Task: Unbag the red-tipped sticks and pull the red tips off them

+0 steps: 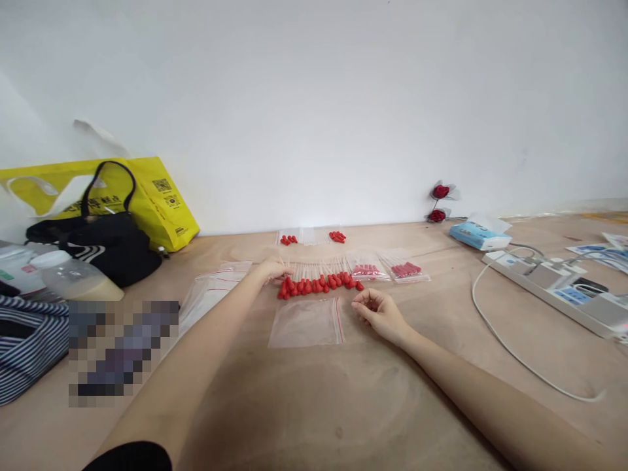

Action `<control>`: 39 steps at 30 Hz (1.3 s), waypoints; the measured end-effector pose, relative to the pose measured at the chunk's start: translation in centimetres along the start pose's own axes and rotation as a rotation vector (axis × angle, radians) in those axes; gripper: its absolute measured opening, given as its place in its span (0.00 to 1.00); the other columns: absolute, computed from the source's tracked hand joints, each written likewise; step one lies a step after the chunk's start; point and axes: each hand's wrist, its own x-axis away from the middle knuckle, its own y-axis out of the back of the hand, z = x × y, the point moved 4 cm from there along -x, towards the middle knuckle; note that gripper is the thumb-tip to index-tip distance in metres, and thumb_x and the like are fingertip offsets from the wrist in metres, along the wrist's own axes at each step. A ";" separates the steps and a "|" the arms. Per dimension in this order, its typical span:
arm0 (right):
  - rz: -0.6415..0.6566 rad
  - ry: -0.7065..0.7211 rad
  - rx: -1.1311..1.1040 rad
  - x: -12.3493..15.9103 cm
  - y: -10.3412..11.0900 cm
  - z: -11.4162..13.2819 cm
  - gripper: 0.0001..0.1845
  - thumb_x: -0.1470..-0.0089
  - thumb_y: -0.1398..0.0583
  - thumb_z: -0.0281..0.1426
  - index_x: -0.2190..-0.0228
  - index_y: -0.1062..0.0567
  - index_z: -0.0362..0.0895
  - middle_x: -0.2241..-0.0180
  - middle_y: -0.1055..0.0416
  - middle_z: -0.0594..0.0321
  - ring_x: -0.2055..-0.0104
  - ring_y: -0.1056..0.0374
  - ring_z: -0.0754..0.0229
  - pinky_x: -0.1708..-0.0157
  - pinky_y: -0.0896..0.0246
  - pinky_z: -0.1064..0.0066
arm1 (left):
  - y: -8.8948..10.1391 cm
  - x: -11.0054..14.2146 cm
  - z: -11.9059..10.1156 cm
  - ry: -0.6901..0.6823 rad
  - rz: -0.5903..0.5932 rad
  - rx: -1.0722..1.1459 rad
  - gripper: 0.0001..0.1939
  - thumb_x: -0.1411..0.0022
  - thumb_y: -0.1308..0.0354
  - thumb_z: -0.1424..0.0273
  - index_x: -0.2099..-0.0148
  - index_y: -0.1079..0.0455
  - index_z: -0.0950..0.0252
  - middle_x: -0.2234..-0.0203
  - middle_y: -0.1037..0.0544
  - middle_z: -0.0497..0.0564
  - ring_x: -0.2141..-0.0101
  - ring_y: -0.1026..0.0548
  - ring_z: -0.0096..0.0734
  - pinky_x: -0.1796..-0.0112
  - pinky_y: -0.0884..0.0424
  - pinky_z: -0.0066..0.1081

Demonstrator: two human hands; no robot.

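A row of thin pale sticks with red bulb-shaped tips (321, 284) lies on the table, tips toward me. My left hand (273, 269) is at the row's left end, its fingers closed around the upper part of a red-tipped stick there; the exact grip is partly hidden. To the right of the row, my right hand (381, 315) rests near the table with curled fingers, thumb and forefinger close together, and nothing shows in it. Between the hands, just below the row, a flat clear zip bag (307, 322) with a red seal line lies on the wood.
Filled clear bags (407, 269) of red pieces lie right of the row; another bag (307, 235) is by the wall. More zip bags (209, 288) lie under my left forearm. A yellow bag (169, 190), bottle (81, 278), tissue pack (475, 234) and power strip (540, 284) stand around.
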 end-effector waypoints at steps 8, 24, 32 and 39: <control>-0.006 0.034 0.068 -0.2 0.2 -0.7 0.10 0.57 0.41 0.38 0.76 0.34 0.43 0.82 0.38 0.70 0.80 0.45 0.68 0.80 0.49 0.75 | 0.0 1.0 0.0 0.021 -0.095 -0.400 0.17 0.60 0.35 0.59 0.72 0.30 0.67 0.84 0.29 0.45 0.83 0.31 0.25 0.79 0.34 0.24; 0.017 0.049 0.121 -0.1 0.1 -0.7 0.08 0.56 0.42 0.36 0.77 0.33 0.43 0.80 0.36 0.68 0.79 0.43 0.68 0.78 0.48 0.75 | 6.3 2.1 2.3 -0.160 -0.326 -0.939 0.05 0.56 0.42 0.72 0.72 0.31 0.63 0.76 0.24 0.49 0.67 0.26 0.36 0.68 0.37 0.26; 0.018 0.056 0.132 -0.1 0.1 -0.8 0.07 0.55 0.42 0.34 0.77 0.33 0.43 0.80 0.36 0.68 0.79 0.44 0.68 0.78 0.48 0.75 | 5.0 1.1 2.4 -0.138 -0.200 -0.795 0.05 0.59 0.40 0.71 0.75 0.33 0.64 0.85 0.26 0.45 0.78 0.28 0.29 0.76 0.38 0.24; 0.017 0.064 0.145 0.0 -0.1 -0.3 0.06 0.56 0.42 0.34 0.77 0.33 0.43 0.80 0.36 0.68 0.79 0.44 0.68 0.78 0.48 0.75 | 4.3 1.1 3.1 -0.038 -0.104 -0.622 0.10 0.63 0.36 0.70 0.78 0.36 0.65 0.92 0.33 0.41 0.86 0.34 0.24 0.81 0.39 0.23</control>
